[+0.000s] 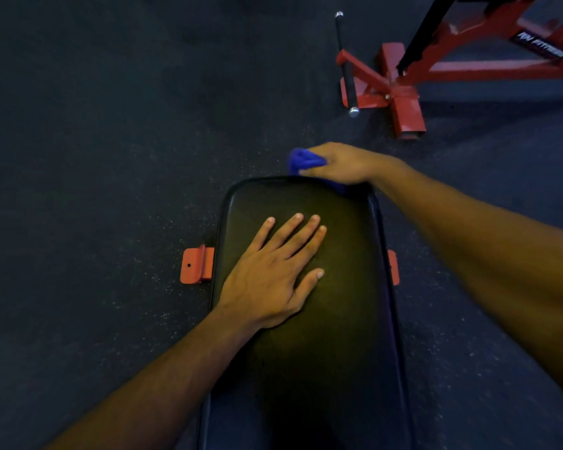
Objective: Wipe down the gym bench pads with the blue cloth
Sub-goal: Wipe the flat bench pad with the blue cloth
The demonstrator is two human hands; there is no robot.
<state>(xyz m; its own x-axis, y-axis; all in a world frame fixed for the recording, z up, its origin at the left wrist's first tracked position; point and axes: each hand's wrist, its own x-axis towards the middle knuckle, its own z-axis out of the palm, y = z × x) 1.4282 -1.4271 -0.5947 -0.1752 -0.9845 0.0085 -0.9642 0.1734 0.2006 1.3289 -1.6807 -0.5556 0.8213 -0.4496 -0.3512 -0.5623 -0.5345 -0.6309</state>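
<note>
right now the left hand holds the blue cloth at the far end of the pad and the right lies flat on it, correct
Hands are swapped. In the head view the right hand holds the cloth at the pad's far end; the left hand lies flat on it.

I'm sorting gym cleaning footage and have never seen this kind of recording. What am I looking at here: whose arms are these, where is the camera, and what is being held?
There is no machine here. A person wears a camera on the head, so the single picture looks forward and down at their own arms. The long black shape in the middle is a gym bench pad, with the red feet of its frame showing at either side on the dark speckled floor. The left hand lies flat on the pad, fingers straight, holding nothing. The right hand grips a bunched blue cloth at the pad's far end. Beyond it, at the upper right, stands a red steel machine frame with a black bar.
</note>
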